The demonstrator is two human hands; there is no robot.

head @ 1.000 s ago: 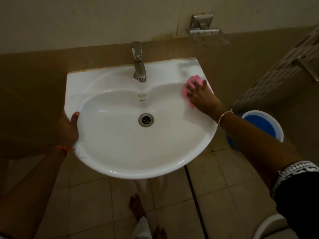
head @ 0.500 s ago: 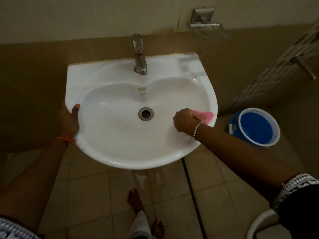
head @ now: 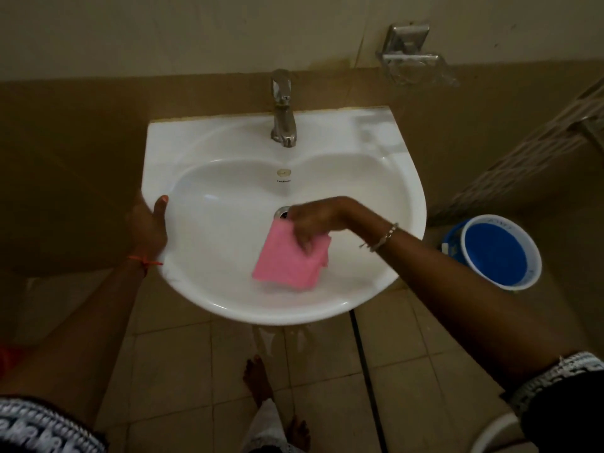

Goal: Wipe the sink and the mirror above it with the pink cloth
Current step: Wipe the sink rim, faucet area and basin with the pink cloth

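Observation:
A white wall-hung sink (head: 376,165) fills the middle of the head view, with a chrome tap (head: 283,109) at its back. My right hand (head: 315,220) is down in the bowl beside the drain (head: 281,213), pinching the top edge of the pink cloth (head: 287,259). The cloth hangs flat against the bowl's near slope. My left hand (head: 147,223) grips the sink's left rim, thumb over the edge. No mirror is in view.
A blue bucket with a white rim (head: 496,253) stands on the tiled floor right of the sink. A metal soap holder (head: 413,57) is fixed to the wall at upper right. Bare feet (head: 258,377) stand below the sink.
My right hand swept the cloth from the back right rim, down the right side, into the middle of the bowl by the drain. The left hand stayed on the rim.

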